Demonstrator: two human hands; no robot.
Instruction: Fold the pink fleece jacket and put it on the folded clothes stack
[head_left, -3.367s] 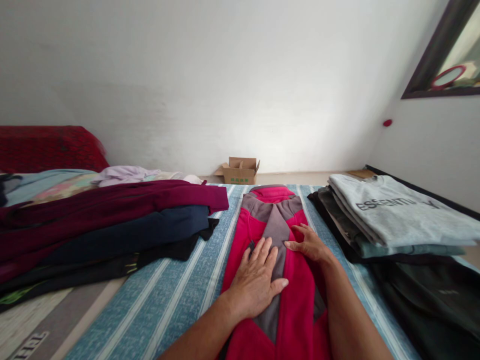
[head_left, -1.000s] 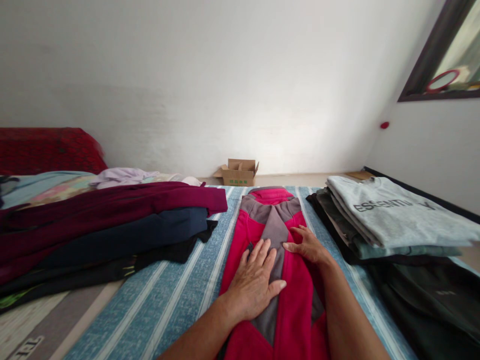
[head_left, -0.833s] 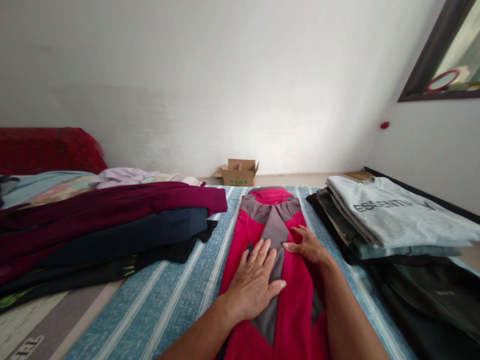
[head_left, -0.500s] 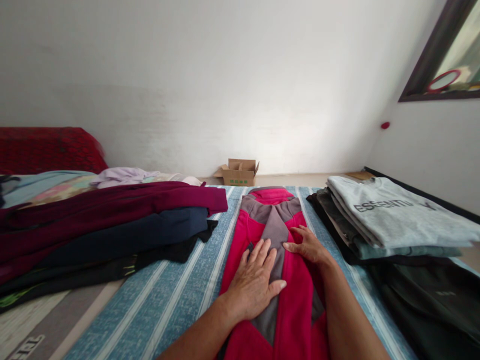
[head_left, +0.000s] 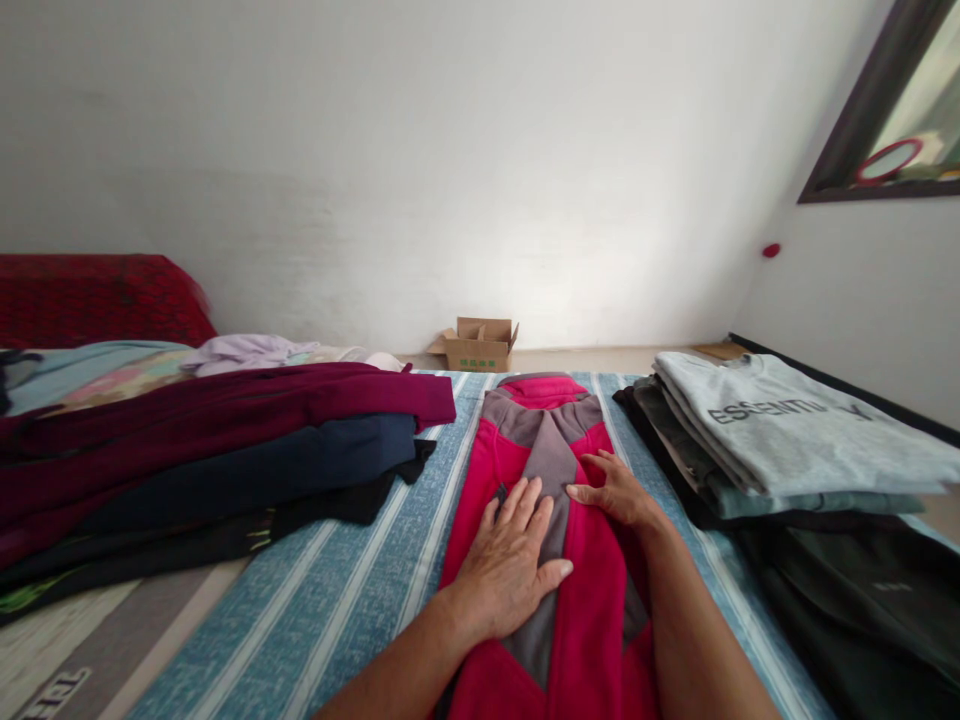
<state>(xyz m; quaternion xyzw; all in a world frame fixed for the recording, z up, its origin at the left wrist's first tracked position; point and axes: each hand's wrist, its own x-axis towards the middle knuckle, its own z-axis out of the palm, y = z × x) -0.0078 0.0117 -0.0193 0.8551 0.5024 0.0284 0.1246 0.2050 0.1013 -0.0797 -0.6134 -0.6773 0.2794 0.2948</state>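
Jacket (head_left: 592, 575), one, pink with grey panels: folded long and narrow, laid on the striped blue sheet (head_left: 352, 570) straight in front of you, collar at the far end, near end running out of view. Your left hand (head_left: 506, 575): palm down on the jacket's middle, fingers extended and slightly parted, thumb held out to the side, gripping nothing. Your right hand (head_left: 613, 492): on the jacket's right side, a little farther up, thumb and fingers spread wide, thumb tip at the edge of the grey panel. To your right, near, one black garment (head_left: 862, 600) with a small pale mark, lying flat. To your left, a pile: black garment with green marking at the bottom, navy garment (head_left: 292, 470) between, maroon garment (head_left: 232, 415) on top, its end pointing toward the jacket. Farther on the right, a stack of folded clothes, topped by a light grey shirt (head_left: 810, 425) with dark lettering. Behind the left pile, one lilac cloth (head_left: 251, 352) and one red bundle (head_left: 97, 300). Beyond the sheet's far edge, one cardboard box (head_left: 478, 353), flaps up, green print on its front, near a white wall (head_left: 480, 160). Upper right, one red-rimmed mirror (head_left: 890, 160) at the window.
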